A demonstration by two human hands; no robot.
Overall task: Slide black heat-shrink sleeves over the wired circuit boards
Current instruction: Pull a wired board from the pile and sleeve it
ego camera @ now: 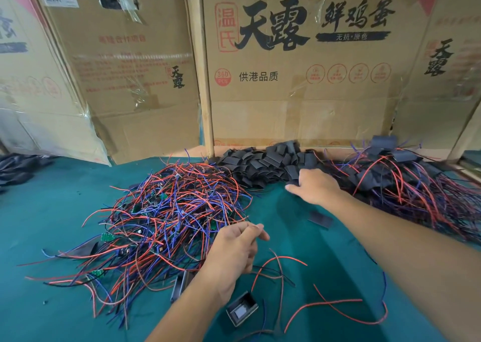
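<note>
The right hand (315,188) reaches to the centre right of the frame, fingers curled down into the near edge of the sleeves (270,163), a black heap against the cardboard boxes (299,86); it looks to be picking one, though whether it has one pinched cannot be told. The left hand (234,253), lower centre, has thumb and fingers drawn together at the edge of the boards (166,219), a tangle of red, blue and black wires with green boards showing through; it seems to pinch a thin wire, likely to draw one board free. The two heaps lie side by side on the green table (39,211), so each hand can fetch its part at once. Finished pieces (406,180) are heaped at the right. A sleeved board (242,310) lies just under the left wrist, and a loose sleeve (320,219) between the arms.
</note>
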